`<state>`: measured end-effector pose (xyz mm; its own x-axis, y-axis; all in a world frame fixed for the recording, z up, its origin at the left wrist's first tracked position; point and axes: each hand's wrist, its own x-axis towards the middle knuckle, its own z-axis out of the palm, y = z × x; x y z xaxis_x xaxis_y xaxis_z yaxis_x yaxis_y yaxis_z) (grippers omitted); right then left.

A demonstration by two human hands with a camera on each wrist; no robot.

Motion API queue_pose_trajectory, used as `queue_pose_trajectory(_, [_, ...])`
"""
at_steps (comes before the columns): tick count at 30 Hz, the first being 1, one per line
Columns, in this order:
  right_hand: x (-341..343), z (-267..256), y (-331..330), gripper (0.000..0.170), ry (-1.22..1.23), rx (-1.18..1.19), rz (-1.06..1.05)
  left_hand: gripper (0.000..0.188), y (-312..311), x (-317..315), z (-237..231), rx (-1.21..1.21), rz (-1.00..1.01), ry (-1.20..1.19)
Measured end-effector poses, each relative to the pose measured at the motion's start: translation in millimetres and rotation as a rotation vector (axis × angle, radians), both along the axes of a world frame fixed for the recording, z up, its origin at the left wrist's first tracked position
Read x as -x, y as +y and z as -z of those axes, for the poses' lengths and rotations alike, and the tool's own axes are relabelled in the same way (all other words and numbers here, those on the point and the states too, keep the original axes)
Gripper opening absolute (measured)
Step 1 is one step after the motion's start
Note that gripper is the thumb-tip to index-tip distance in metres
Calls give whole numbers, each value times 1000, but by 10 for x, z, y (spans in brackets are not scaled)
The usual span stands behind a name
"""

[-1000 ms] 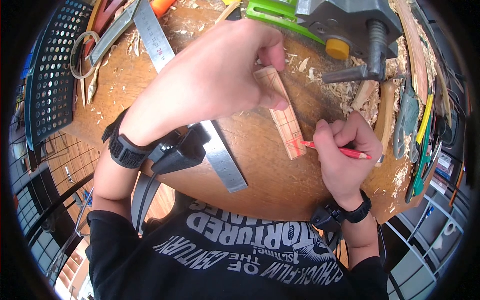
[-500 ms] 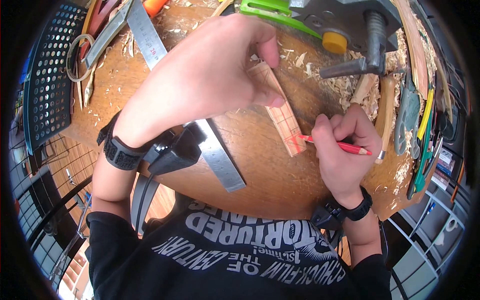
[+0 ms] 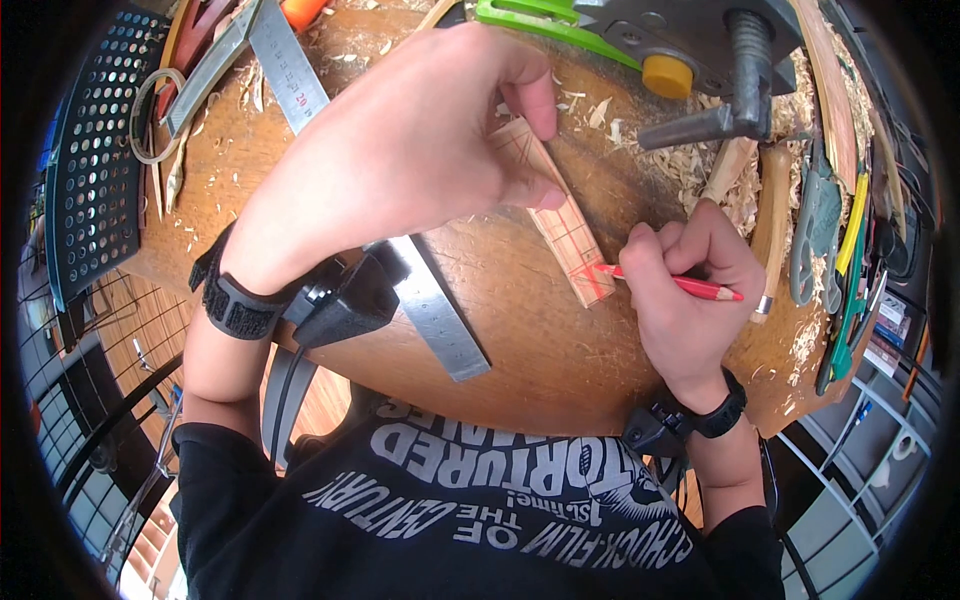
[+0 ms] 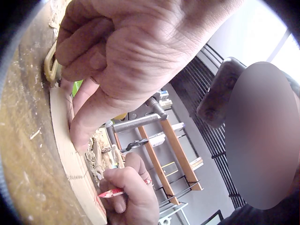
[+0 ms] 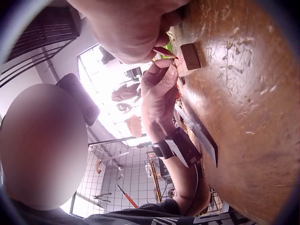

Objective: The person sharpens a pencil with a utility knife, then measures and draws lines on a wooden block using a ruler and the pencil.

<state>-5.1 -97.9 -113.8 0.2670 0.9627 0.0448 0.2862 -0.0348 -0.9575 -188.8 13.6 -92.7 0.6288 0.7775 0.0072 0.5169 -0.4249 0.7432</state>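
A narrow wooden block (image 3: 567, 232) with pencil grid lines and red marks near its lower end lies on the bench. The left hand (image 3: 420, 150) holds its upper part, thumb on top and fingers at the far side. Curled around a red pencil (image 3: 710, 290), the right hand (image 3: 695, 300) keeps the tip against the block's right edge by the red marks. In the left wrist view the thumb presses the block (image 4: 70, 159) and the red tip touches its marked side. The right wrist view shows the block's end (image 5: 190, 57) beside the pencil tip.
A steel ruler (image 3: 440, 315) lies under the left forearm. At the top right stands a metal vise (image 3: 700, 50) with a handle, wood shavings (image 3: 690, 165) around it. A wooden-handled tool (image 3: 771, 220) and other tools line the right edge; a perforated dark tray (image 3: 105, 150) is at left.
The block and both hands appear slightly higher in the head view. Along the block's right edge, the pencil tip sits a little farther from its lower end. Both holds stay the same.
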Motion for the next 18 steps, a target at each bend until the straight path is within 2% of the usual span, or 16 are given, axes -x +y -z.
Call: queue_pose_trajectory(18, [-29,33,13,36,-44,-42,-39,30,-7,-13,-38,40,9,15])
